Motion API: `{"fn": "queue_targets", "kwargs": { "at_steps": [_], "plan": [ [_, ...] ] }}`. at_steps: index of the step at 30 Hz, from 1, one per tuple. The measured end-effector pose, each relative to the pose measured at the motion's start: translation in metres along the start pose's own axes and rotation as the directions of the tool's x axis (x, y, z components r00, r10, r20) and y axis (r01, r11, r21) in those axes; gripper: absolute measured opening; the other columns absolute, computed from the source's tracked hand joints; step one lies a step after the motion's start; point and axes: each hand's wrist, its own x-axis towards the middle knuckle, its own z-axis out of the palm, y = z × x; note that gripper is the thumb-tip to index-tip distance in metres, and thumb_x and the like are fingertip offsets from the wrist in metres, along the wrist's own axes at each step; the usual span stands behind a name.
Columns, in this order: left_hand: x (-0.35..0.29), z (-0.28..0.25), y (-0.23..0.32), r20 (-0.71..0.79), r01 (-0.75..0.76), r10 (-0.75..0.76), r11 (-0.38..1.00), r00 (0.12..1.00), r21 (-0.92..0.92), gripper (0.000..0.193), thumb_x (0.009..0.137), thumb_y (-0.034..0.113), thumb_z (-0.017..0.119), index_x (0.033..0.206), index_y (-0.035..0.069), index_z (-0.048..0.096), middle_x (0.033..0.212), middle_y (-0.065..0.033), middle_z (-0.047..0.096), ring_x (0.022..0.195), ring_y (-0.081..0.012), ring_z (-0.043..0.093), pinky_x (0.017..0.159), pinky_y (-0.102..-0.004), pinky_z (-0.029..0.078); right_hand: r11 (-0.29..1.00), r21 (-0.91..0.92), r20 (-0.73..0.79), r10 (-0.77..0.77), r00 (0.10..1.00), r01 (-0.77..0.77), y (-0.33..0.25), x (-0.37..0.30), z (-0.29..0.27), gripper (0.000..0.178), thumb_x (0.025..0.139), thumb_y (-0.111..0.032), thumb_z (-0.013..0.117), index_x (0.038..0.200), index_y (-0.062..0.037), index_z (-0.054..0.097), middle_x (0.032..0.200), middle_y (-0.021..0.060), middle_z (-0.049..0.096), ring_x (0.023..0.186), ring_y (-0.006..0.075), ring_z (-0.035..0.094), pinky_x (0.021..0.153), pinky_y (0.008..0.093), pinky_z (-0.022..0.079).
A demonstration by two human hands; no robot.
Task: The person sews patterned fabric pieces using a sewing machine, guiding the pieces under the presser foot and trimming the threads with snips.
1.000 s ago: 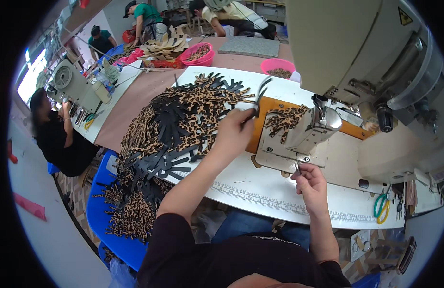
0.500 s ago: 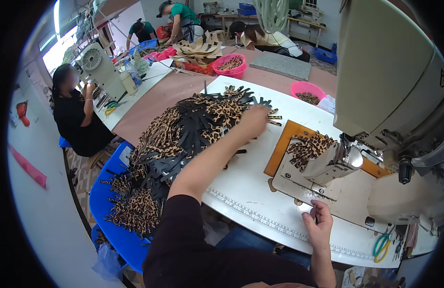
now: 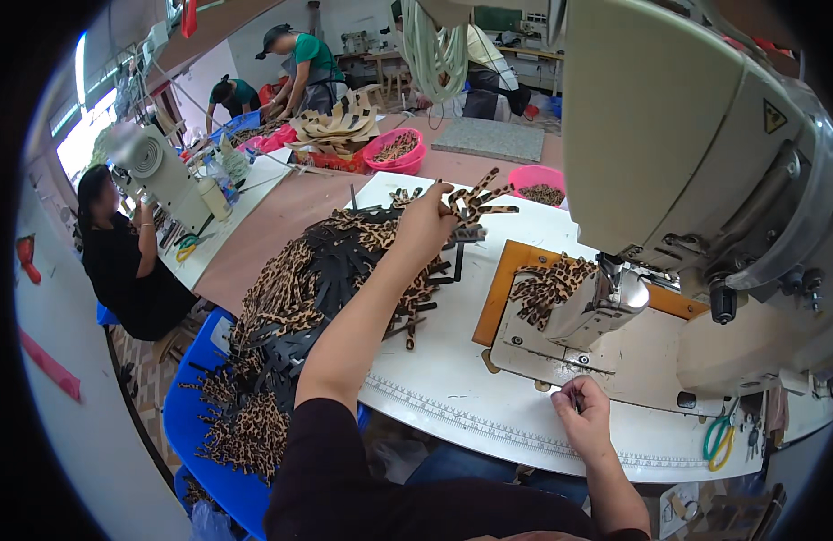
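Observation:
My left hand is closed on a small fan of leopard-print fabric strips, raised at the far right edge of a big pile. That pile of leopard and black strips spreads over the white table and hangs down at the left. My right hand is curled by the table's front edge, fingertips pressed together; a small dark bit shows there, too little to name. Between my hands and farther back, another bunch of leopard strips lies against the bed of the sewing machine.
A blue bin holds strips at the left. Scissors lie at the table's right end. Pink basins and a grey slab are at the back. One person sits at another machine; others work farther off.
My left hand has lifted a fan of strips off the pile and drawn back to the left. My right hand's fingers have curled in more. The whole view has shifted slightly.

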Motion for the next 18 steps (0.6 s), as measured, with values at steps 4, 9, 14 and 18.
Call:
{"fn": "queue_targets", "kwargs": {
  "at_steps": [4,9,14,18],
  "plan": [
    [-0.059,-0.030,0.043,0.029,0.016,-0.002,0.870,1.000,-0.493,0.037,0.081,-0.003,0.058,0.116,-0.002,0.048,0.087,-0.0073,0.063,0.070,-0.0136,0.059,0.061,-0.0252,0.048,0.990,-0.099,0.123,-0.091,0.988,0.103,-0.048,-0.004,0.009,0.019,0.082,-0.005,0.062,0.098,0.0011,0.055,0.084,0.0029,0.056,0.071,0.0070,0.049,0.064,0.0210,0.042],
    [-0.172,-0.012,0.105,0.593,0.535,-0.013,0.449,0.805,-0.716,0.032,0.084,-0.001,0.058,0.113,0.001,0.043,0.103,-0.0112,0.061,0.084,-0.0157,0.063,0.067,-0.0272,0.051,0.963,0.188,0.047,-0.204,0.978,0.192,-0.088,0.000,0.031,0.018,0.089,-0.012,0.057,0.100,0.0027,0.056,0.086,0.0079,0.060,0.078,0.0112,0.056,0.070,0.0255,0.046],
    [-0.177,0.009,0.144,0.546,0.375,0.176,0.556,0.819,-0.742,0.051,0.082,0.009,0.068,0.123,-0.001,0.040,0.105,-0.0059,0.059,0.095,-0.0113,0.057,0.076,-0.0240,0.048,0.978,0.083,0.003,-0.190,0.982,0.189,-0.091,0.009,0.001,0.015,0.089,-0.012,0.057,0.086,0.0022,0.056,0.069,0.0029,0.056,0.064,0.0076,0.048,0.057,0.0249,0.042],
    [-0.127,0.046,0.175,0.558,0.396,0.146,0.562,0.817,-0.727,0.031,0.082,0.014,0.068,0.106,-0.002,0.056,0.093,-0.0043,0.062,0.082,-0.0097,0.057,0.072,-0.0234,0.048,0.972,-0.031,0.125,-0.226,0.966,0.231,-0.097,0.021,-0.045,0.015,0.085,-0.009,0.060,0.077,0.0023,0.055,0.063,0.0035,0.052,0.058,0.0087,0.046,0.053,0.0250,0.040]
  ]
}}
